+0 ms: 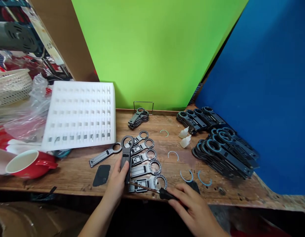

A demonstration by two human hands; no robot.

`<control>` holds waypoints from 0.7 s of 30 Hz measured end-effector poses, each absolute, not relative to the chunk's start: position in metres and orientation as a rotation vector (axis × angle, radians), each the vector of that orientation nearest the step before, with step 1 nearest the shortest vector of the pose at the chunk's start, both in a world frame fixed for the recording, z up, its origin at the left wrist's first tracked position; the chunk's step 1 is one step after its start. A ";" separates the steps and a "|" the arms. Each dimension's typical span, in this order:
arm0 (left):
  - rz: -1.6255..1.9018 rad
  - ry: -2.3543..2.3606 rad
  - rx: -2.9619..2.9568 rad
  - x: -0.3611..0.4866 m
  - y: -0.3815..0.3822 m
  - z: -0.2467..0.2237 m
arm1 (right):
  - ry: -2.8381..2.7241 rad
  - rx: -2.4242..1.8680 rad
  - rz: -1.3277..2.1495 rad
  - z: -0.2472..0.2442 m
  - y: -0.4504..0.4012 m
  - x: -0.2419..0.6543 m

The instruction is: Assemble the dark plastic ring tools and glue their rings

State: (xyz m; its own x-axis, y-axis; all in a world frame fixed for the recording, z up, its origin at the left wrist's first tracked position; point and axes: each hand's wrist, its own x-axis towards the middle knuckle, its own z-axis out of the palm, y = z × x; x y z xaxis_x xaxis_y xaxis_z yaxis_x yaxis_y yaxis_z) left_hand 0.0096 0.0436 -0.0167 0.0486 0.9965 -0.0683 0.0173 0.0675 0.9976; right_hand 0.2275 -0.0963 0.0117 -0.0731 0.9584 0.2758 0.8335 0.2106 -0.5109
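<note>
My left hand [120, 173] is closed around a dark flat handle-shaped part with a ring at its top [126, 149], tilted up off the bench. In my right hand [188, 202] is a black-handled tool with a long thin shaft [164, 194], which looks like a screwdriver or soldering iron. The shaft points left, and its tip is at the lower end of the held part. Several grey ring-ended parts [142, 170] lie in a column beneath and beside it. One more grey part [103, 157] lies to the left, near a black flat pad [101, 175].
Stacks of dark ring-ended parts [224, 151] fill the right side, and a smaller pile [139, 117] sits at the back. Thin curved strips [186, 176] and whitish lumps [185, 141] lie between. A white slotted foam block [80, 115] and a red mug [31, 164] stand left.
</note>
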 end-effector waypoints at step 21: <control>1.071 1.297 1.214 0.010 0.032 -0.017 | -2.146 -1.500 0.823 0.033 -0.091 0.224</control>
